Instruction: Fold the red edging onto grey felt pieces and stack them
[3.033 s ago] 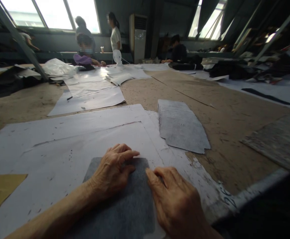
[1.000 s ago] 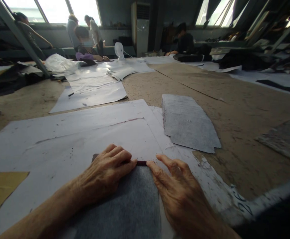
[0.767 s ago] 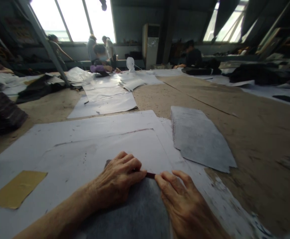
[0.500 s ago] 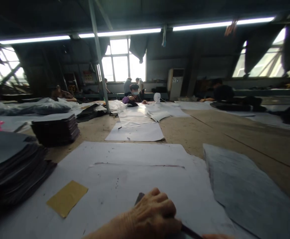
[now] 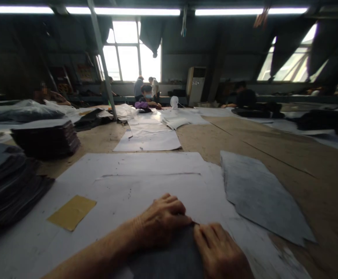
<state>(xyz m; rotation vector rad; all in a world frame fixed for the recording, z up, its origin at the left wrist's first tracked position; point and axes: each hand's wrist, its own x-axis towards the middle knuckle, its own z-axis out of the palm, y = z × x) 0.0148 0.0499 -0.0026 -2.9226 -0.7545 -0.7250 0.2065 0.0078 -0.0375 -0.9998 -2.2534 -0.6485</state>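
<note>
A dark grey sheet of fabric-like material (image 5: 171,259) lies at the bottom middle, on white paper (image 5: 145,166). My left hand (image 5: 165,219) is curled over its far edge, thumb and fingers closed on it. My right hand (image 5: 221,248) grips the same piece at its right corner, fingers bent together. The fingertips of both hands nearly meet along a thin dark edge. The undersides of the fingers are hidden. To the left of my left forearm, a tan square of paper (image 5: 72,212) rests on the white sheet.
A stack of grey-topped dark pieces (image 5: 9,190) stands at left, with another dark stack (image 5: 47,137) behind it. Grey cut pieces (image 5: 261,193) lie at right. A metal pole (image 5: 102,58) rises beyond the table's middle. Several people work farther back.
My right hand has come into view from the bottom edge and grips the sheet beside my left hand. More of the grey sheet shows. The view has tilted down and shifted right.
</note>
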